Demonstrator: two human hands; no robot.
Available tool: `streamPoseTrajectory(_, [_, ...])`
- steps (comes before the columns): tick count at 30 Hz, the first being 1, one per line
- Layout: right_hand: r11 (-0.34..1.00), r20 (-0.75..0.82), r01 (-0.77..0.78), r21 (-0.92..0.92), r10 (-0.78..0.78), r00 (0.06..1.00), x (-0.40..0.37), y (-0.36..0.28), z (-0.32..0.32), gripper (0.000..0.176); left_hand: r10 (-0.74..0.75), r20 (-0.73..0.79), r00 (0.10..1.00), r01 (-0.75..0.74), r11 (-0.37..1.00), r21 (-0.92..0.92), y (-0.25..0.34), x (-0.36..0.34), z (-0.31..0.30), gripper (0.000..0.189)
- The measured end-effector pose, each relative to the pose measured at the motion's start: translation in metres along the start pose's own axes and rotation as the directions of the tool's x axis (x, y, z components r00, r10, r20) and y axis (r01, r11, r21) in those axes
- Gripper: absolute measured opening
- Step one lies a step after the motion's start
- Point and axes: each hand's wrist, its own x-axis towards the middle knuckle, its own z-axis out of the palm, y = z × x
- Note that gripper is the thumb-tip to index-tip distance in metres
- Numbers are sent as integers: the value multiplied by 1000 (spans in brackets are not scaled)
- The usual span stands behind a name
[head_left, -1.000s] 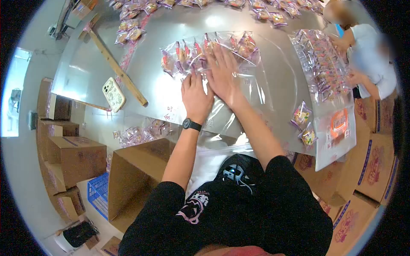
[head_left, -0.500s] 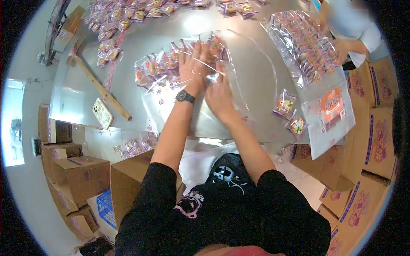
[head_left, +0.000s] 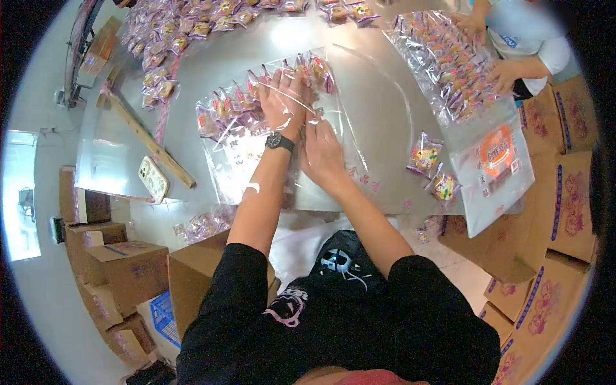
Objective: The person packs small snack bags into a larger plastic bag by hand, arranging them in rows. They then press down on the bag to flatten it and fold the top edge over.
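Reference landmark: the clear bag (head_left: pixel 240 173), lying flat on the desk (head_left: pixel 378 109) directly ahead of the person.

1. Nearest the person, below the bag's near edge, an open cardboard box (head_left: pixel 199 263) stands off the desk's front edge.
2. The bag's near part is bare film with nothing in it. A phone (head_left: pixel 153 178) lies to the left of the bag, apart from it.
3. The right hand (head_left: pixel 321 153) rests palm down on the bag's middle, near its right side, fingers pointing toward the far end. It cannot be told whether its fingertips pinch the film or only press on it.
4. The left hand (head_left: pixel 285 99), wearing a wristwatch (head_left: pixel 278 142), lies further along the bag. It is spread flat, palm down, on the film over the row of packets (head_left: pixel 234 102), and closes around nothing.
5. The row of packets fills the bag's far end. Its long axis runs from near-left to far-right, across the line of both forearms. The left hand covers the right-hand part of the row; the left-hand part is uncovered. The left hand is the nearer hand to the row; the right hand is just short of it.
6. To the right of the bag, two loose packets (head_left: pixel 425 154) lie well apart from it.
7. Beyond the bag's far right corner, a co-worker's hand (head_left: pixel 505 76) is at a second filled bag (head_left: pixel 443 61).
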Motion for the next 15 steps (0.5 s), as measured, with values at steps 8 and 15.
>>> streamPoseTrajectory(8, [993, 344, -56, 105, 17, 939, -52, -36, -66, 51, 110, 18, 994, -106, 982, -157, 15, -21, 38, 56])
streamPoseTrajectory(15, [929, 299, 189, 317, -287, 910, -135, -26, -148, 22, 30, 344, 938, 76, 954, -292, 39, -61, -76, 59])
